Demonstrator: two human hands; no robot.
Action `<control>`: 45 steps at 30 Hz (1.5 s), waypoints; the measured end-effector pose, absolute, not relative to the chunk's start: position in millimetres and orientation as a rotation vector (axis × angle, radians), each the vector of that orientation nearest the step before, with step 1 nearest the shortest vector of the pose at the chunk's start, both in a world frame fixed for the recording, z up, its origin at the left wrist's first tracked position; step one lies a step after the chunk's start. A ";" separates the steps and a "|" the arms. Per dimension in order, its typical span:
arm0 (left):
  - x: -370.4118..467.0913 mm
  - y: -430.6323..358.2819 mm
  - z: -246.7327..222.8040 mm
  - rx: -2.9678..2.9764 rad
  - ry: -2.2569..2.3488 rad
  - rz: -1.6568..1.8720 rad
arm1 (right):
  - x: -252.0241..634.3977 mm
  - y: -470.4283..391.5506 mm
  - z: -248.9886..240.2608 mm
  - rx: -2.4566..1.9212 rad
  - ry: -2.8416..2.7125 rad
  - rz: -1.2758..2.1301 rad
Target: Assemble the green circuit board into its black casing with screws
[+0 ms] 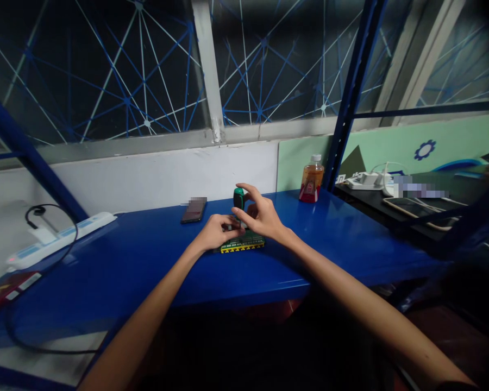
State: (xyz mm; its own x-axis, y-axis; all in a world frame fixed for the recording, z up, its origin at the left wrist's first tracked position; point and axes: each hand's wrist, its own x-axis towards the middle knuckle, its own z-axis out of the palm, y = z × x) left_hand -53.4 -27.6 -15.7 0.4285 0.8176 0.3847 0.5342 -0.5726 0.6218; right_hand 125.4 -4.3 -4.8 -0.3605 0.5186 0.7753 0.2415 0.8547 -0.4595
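On the blue table [142,260] lies a green circuit board [250,239] with a row of yellow parts along its near edge. A screwdriver with a green and black handle [238,199] stands upright over the board. My right hand [262,213] is around the handle, its thumb and fingers curved against it. My left hand [217,232] rests at the board's left side, fingers pressed together near the screwdriver's shaft; what they hold is too small to make out. The screwdriver's tip is hidden by my fingers.
A dark phone [194,210] lies behind my left hand. At the back right stands a bottle of reddish drink [311,179]. A white power strip [65,239] with a black cable and a red box [10,290] are on the left. Blue shelf posts flank the table.
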 end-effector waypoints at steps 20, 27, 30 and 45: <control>-54.3 -27.9 -15.6 2.283 1.088 0.918 | 126.9 -5.2 -5.2 -0.552 -1.962 0.297; -56.0 -23.3 -18.3 2.233 1.181 0.937 | 124.7 -4.8 -7.9 -0.535 -1.939 0.295; -56.5 -24.9 -15.5 2.222 1.160 0.928 | 124.7 -5.7 -7.4 -0.540 -1.951 0.306; -54.9 -28.1 -13.9 2.204 1.112 0.880 | 127.2 -5.3 -6.2 -0.584 -1.953 0.321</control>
State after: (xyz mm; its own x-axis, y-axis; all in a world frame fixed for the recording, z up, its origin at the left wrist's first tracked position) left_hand -54.9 -28.1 -13.9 0.4531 0.8334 0.3164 0.4992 -0.5312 0.6845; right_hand 127.2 -5.3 -6.2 -0.3553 0.5312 0.7691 0.2576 0.8466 -0.4657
